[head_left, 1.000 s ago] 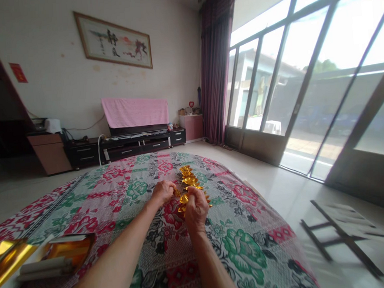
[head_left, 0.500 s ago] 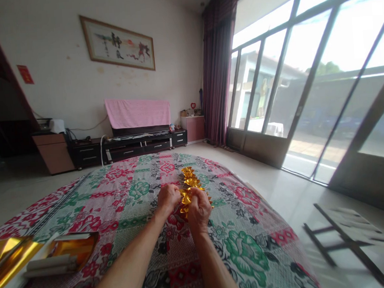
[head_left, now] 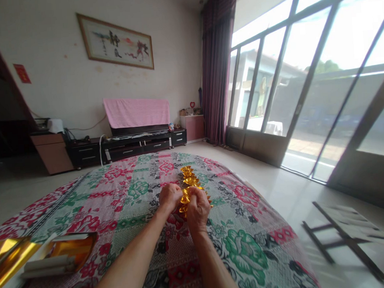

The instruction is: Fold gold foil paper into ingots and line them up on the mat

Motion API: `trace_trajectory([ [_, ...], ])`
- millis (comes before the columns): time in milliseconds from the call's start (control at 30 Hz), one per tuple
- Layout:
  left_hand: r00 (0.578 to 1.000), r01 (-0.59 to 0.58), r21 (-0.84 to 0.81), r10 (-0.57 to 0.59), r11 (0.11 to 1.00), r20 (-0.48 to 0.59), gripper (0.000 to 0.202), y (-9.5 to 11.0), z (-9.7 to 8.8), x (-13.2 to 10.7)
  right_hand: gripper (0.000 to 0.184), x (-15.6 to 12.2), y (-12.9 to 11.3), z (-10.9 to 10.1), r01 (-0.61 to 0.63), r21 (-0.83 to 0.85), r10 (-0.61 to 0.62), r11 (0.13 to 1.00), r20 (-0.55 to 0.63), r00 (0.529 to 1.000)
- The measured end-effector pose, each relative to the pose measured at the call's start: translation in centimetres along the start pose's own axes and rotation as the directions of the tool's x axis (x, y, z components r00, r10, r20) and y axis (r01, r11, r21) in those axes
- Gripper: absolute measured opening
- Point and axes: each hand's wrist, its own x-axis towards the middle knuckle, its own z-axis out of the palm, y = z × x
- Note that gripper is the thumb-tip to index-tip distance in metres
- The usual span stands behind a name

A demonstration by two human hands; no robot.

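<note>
Both my arms reach forward over a round table covered by a floral cloth [head_left: 245, 245]. My left hand [head_left: 169, 195] and my right hand [head_left: 197, 207] are closed side by side, pinching a small folded gold foil piece [head_left: 185, 198] between them. Just beyond the hands, a row of several folded gold foil pieces [head_left: 189, 178] lies on the cloth, running away from me. Most of the held piece is hidden by my fingers.
A stack of gold foil sheets [head_left: 38, 255] lies at the near left of the table. A folded dark rack [head_left: 346, 234] lies on the tiled floor to the right. A low TV cabinet [head_left: 129, 146] with a pink cover stands by the far wall; glass doors on the right.
My hands have drawn closer together around the gold piece, the left one shifting right. The view has swung slightly.
</note>
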Motion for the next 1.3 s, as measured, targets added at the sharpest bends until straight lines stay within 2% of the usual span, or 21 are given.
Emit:
trace_trajectory([
  [633,0.999,-0.033,0.021,0.033,0.999,-0.012,0.03,-0.3,0.4,0.4,0.023,0.0,0.0,0.1,0.004,-0.003,-0.004,1.0,-0.007,1.0],
  [967,0.999,-0.049,-0.052,0.049,0.997,0.007,0.029,0.1,-0.4,0.4,0.023,0.0,-0.1,0.0,0.004,-0.005,-0.004,1.0,-0.002,1.0],
  [1300,0.999,-0.034,-0.04,0.036,0.999,0.029,0.027,0.1,-0.6,0.1,0.022,0.0,-0.2,0.0,0.008,-0.011,-0.008,1.0,0.002,1.0],
])
